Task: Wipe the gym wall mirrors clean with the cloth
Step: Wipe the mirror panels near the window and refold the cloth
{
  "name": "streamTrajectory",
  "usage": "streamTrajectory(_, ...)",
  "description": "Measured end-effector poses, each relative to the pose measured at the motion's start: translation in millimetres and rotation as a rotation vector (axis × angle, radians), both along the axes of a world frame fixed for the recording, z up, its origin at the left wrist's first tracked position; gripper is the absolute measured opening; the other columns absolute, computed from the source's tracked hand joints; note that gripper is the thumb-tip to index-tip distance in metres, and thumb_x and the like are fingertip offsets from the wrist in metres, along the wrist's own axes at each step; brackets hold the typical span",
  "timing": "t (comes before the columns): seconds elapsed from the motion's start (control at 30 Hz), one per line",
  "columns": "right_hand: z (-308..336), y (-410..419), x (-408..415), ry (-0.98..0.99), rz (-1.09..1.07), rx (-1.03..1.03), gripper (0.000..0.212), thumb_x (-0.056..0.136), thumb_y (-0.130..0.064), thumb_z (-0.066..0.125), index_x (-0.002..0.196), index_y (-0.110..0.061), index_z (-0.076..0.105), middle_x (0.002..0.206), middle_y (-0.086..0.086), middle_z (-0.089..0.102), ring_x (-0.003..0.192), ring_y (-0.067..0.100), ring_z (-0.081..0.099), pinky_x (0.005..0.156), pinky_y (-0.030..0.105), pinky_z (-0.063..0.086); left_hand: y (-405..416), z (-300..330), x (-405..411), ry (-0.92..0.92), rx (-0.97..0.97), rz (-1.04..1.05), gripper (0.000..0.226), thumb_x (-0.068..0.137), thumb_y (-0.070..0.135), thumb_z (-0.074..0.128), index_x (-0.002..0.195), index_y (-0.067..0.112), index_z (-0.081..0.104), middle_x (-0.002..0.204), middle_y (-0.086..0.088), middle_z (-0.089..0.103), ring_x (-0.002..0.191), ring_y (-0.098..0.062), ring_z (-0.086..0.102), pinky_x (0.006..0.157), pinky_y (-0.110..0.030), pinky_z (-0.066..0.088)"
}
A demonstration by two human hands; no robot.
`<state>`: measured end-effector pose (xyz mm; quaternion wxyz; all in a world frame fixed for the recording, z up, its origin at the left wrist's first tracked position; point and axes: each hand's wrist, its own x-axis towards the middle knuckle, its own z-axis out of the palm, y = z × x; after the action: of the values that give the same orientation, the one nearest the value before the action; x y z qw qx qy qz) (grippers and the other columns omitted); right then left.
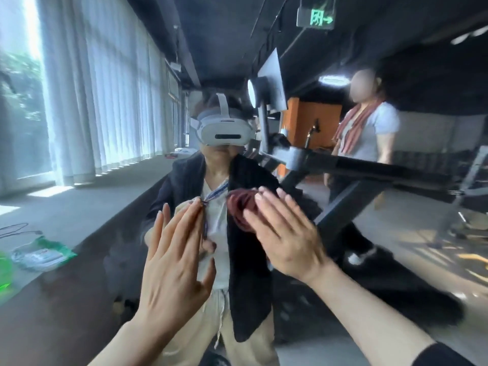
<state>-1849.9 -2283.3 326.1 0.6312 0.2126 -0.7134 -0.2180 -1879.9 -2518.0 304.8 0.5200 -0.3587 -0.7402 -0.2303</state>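
Left hand (173, 249) is raised flat toward the mirror (111, 180), fingers straight and slightly spread, nothing held. Right hand (285, 233) is also flat, fingers straight and close together, pressed against a bunched dark red cloth (241, 207); the cloth is seen between palm and glass, partly hidden by the fingers. Whether the left fingertips touch the glass cannot be told.

Writing: a green lit exit sign (317, 18) is hung from the ceiling at top, one reversed character and an arrow shown; not read further. No other text is legible.

In the reflection, the wearer is seen with a white headset (223, 128), dark open jacket, white top, beige trousers. A second person (367, 133) in a grey shirt with a red scarf is reflected at right, behind a dark treadmill (369, 167) whose rail crosses the view. An orange panel (314, 122) is seen further back.

At left, a green-and-white packet (43, 253) is lying on the floor near a thin cable (15, 229). White curtains (105, 88) are hung along tall windows, daylight coming through. Floor is grey, ceiling black.
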Motion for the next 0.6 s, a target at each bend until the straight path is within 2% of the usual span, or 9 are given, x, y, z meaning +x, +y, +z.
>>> streamTrajectory(0.07,34,22,8,0.186,-0.027,-0.321,0.041,0.100,-0.013,0.051,0.139,-0.005,0.055,0.147,0.023,0.048,0.143,0.035,0.040,0.120,0.050,0.028,5,12,0,0.026,-0.005,-0.004,0.071,0.078,0.018,0.069,0.142,-0.006,0.048,0.150,-0.016,0.046,0.142,-0.027,0.037,0.121,-0.053,0.019)
streamTrajectory(0.13,50,18,4,0.304,0.029,-0.643,0.038,0.102,-0.012,0.048,0.137,0.001,0.056,0.145,0.027,0.048,0.139,0.040,0.042,0.120,0.048,0.029,14,23,1,0.051,-0.014,-0.006,0.069,0.079,0.017,0.069,0.141,-0.006,0.049,0.149,-0.016,0.048,0.140,-0.027,0.038,0.120,-0.054,0.021)
streamTrajectory(0.17,48,8,-1,0.328,0.057,-0.724,0.038,0.101,-0.009,0.051,0.137,0.003,0.056,0.145,0.029,0.047,0.139,0.042,0.042,0.119,0.049,0.031,20,27,1,0.061,-0.029,-0.007,0.068,0.079,0.017,0.068,0.141,-0.006,0.050,0.148,-0.016,0.048,0.140,-0.028,0.038,0.119,-0.056,0.022)
streamTrajectory(0.2,39,-6,-6,0.311,0.074,-0.716,0.040,0.098,-0.006,0.056,0.138,0.003,0.056,0.146,0.029,0.046,0.140,0.043,0.041,0.118,0.049,0.033,26,30,2,0.069,-0.046,-0.009,0.069,0.079,0.018,0.068,0.141,-0.006,0.049,0.149,-0.016,0.048,0.140,-0.028,0.039,0.119,-0.057,0.023)
streamTrajectory(0.33,-40,-14,-1,-0.008,0.053,-0.155,0.046,0.094,-0.006,0.058,0.139,-0.010,0.059,0.148,0.018,0.050,0.142,0.035,0.043,0.115,0.047,0.039,44,31,6,0.098,-0.160,-0.029,0.079,0.075,0.018,0.071,0.145,-0.006,0.044,0.151,-0.017,0.043,0.143,-0.030,0.037,0.119,-0.058,0.023)
streamTrajectory(0.4,-57,17,14,-0.068,0.015,-0.032,0.047,0.094,-0.007,0.054,0.140,-0.012,0.059,0.149,0.015,0.049,0.142,0.031,0.044,0.110,0.050,0.044,49,25,8,0.115,-0.234,-0.030,0.082,0.074,0.017,0.074,0.146,-0.006,0.041,0.154,-0.017,0.041,0.144,-0.030,0.036,0.119,-0.059,0.023)
streamTrajectory(0.47,-44,53,26,0.009,-0.060,-0.083,0.046,0.096,-0.009,0.050,0.141,-0.012,0.056,0.148,0.016,0.047,0.142,0.032,0.043,0.114,0.051,0.040,53,23,8,0.133,-0.259,-0.031,0.079,0.076,0.017,0.069,0.146,-0.005,0.041,0.155,-0.015,0.040,0.144,-0.029,0.037,0.120,-0.058,0.022)
streamTrajectory(0.5,-28,70,32,0.091,-0.082,-0.183,0.043,0.099,-0.012,0.048,0.141,-0.010,0.055,0.147,0.018,0.048,0.142,0.034,0.043,0.117,0.049,0.035,56,24,8,0.134,-0.254,-0.036,0.077,0.076,0.016,0.067,0.146,-0.005,0.042,0.154,-0.015,0.041,0.144,-0.029,0.037,0.120,-0.058,0.022)
streamTrajectory(0.6,45,87,35,0.359,-0.035,-0.683,0.042,0.105,-0.019,0.040,0.138,0.000,0.056,0.145,0.026,0.049,0.137,0.039,0.045,0.118,0.048,0.033,70,33,10,0.134,-0.239,-0.051,0.075,0.076,0.015,0.065,0.145,-0.006,0.044,0.152,-0.015,0.043,0.142,-0.030,0.039,0.119,-0.059,0.023)
